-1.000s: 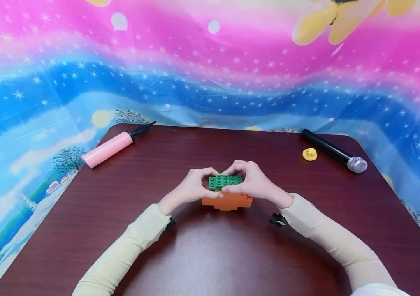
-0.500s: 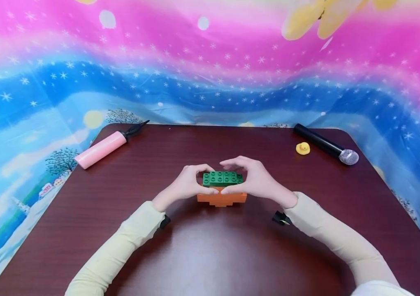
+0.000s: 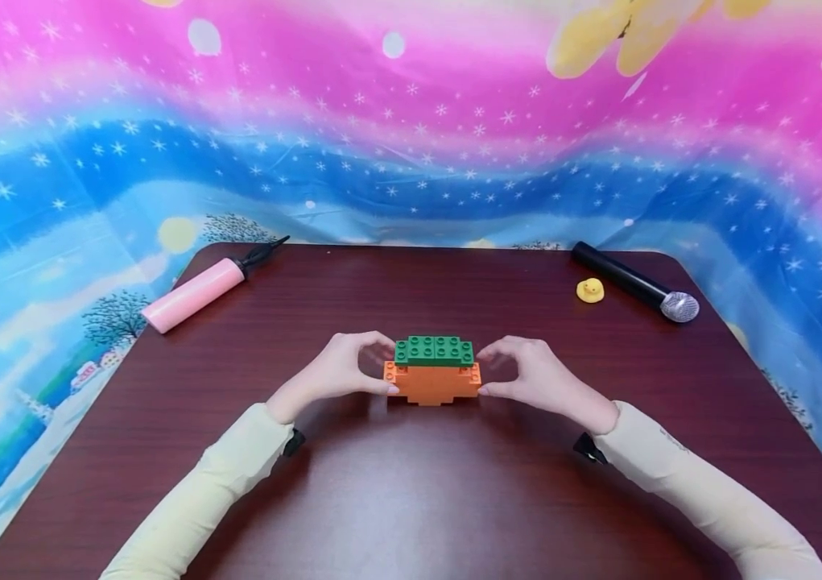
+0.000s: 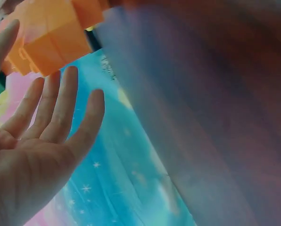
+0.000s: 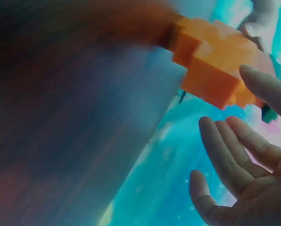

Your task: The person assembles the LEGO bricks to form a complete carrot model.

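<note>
A structure of orange building blocks (image 3: 431, 385) stands on the table at the middle of the head view, narrower at its base. Green building blocks (image 3: 434, 351) with studs on top form its upper layer. My left hand (image 3: 334, 366) is at the left end, thumb tip right at the lower orange block. In the left wrist view its fingers (image 4: 67, 103) extend toward the orange blocks (image 4: 53, 40). At the opposite end, my right hand (image 3: 544, 374) has thumb and forefinger spread close to the side. The right wrist view shows its fingers (image 5: 225, 150) loosely bent below the orange blocks (image 5: 213, 77).
The dark wooden table (image 3: 382, 290) carries a pink hand pump (image 3: 196, 294) at the back left. A black microphone (image 3: 624, 274) with a silver head lies at the back right beside a small yellow duck (image 3: 590, 291). A patterned cloth (image 3: 353, 121) hangs behind.
Both hands have moved apart and down, from around the green blocks to the two ends of the orange part. More of the structure shows, and the head view has shifted slightly.
</note>
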Motion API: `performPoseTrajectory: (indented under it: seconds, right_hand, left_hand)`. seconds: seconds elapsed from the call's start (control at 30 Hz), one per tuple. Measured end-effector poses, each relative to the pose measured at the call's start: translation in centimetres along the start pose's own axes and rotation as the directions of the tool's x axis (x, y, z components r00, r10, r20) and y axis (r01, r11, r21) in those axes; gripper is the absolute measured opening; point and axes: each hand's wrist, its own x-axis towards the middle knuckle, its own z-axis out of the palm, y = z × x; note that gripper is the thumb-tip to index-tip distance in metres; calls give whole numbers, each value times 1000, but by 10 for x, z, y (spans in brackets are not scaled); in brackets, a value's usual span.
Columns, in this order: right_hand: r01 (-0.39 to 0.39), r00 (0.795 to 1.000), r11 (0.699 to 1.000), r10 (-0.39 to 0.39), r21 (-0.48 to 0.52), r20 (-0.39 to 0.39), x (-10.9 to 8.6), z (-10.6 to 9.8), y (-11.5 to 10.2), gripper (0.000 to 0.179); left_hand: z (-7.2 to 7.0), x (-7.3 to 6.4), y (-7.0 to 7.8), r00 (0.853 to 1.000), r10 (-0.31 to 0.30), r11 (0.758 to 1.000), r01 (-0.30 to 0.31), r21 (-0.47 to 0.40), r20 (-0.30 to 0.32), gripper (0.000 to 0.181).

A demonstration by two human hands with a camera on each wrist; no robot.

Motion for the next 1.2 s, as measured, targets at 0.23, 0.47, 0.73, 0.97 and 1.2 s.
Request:
performPoseTrajectory:
  seconds: [0.23, 0.47, 0.73, 0.97, 1.2]
  right_hand:
    - [-19, 998, 1000, 17, 25, 63, 2, 10, -1, 40]
    - [-28, 999, 998, 26, 51, 40, 0, 9, 1, 34]
    - [-130, 987, 972, 145, 195, -66, 9, -2, 16, 35]
    - [-270, 928, 895, 340, 354, -153, 34, -8, 30, 44]
    - [-409, 861, 824, 491, 391, -132, 50, -4, 38, 44]
  left_hand:
    - [3, -4, -8, 999, -38, 995, 36, -89, -23, 42]
    - [6, 2, -5, 999, -23, 996, 20, -87, -32, 38]
    - [11, 25, -5, 994, -47, 990, 32, -140, -103, 34]
    - [12, 59, 4, 948, -244, 937, 177, -302, -203, 39]
    - [19, 82, 9, 889, -408, 892, 340, -298, -207, 39]
